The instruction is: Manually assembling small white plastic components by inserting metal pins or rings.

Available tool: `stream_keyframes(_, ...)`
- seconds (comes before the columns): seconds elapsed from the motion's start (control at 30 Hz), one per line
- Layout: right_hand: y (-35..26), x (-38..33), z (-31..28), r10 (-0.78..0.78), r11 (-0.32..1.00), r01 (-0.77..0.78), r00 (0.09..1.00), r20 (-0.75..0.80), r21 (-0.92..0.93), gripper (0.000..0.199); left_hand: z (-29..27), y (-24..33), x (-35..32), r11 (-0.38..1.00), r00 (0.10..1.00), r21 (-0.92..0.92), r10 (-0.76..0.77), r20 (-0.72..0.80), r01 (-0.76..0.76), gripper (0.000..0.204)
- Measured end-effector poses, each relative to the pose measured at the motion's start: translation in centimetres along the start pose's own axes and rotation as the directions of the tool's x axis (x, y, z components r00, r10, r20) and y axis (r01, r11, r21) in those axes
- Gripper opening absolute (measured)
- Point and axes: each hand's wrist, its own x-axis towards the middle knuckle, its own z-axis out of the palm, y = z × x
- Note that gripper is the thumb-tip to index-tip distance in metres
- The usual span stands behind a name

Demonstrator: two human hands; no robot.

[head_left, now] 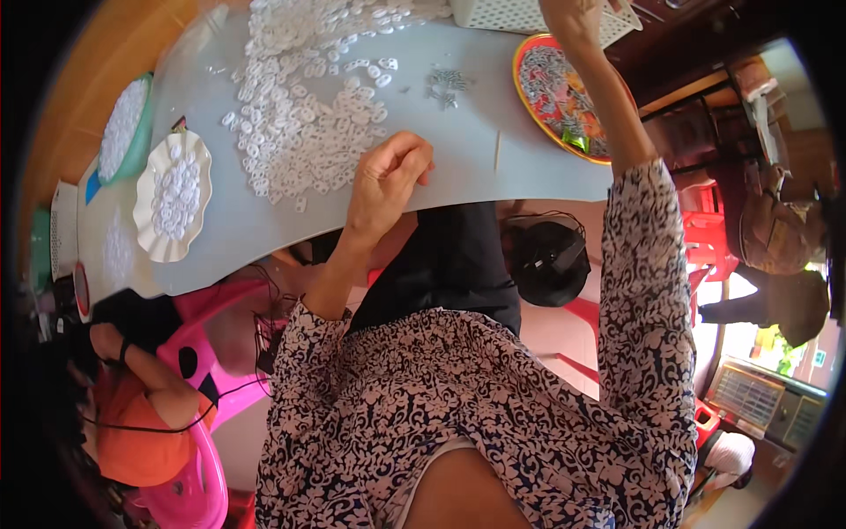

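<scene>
My left hand [389, 179] is closed over the near edge of the table, its fingers curled in; whatever they hold, if anything, is hidden. Just left of it spreads a large heap of small white plastic pieces with holes [304, 141]. My right arm stretches far forward, and my right hand [575, 25] is at the white perforated basket [502, 15], its fingers cut off by the top edge of the view. Below that hand lies a red and yellow round tray [520, 84] full of small silvery metal parts. A small pile of similar metal parts [448, 84] sits on the tabletop.
A thin pale stick [498, 150] lies near the tray. On the left stand a scalloped cream dish [144, 216] and a green bowl [145, 115], both filled with white pieces. Another person [145, 423] in orange sits on a pink chair [207, 480] at lower left.
</scene>
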Motion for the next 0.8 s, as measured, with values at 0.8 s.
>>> stream_keyframes(0.8,-4.2,-9.0,7.1,0.049,0.885,0.319,0.660,0.749,-0.339,0.009,0.8,1.3,-0.3,0.994,0.996,0.103,-0.029,0.081,0.021,0.018)
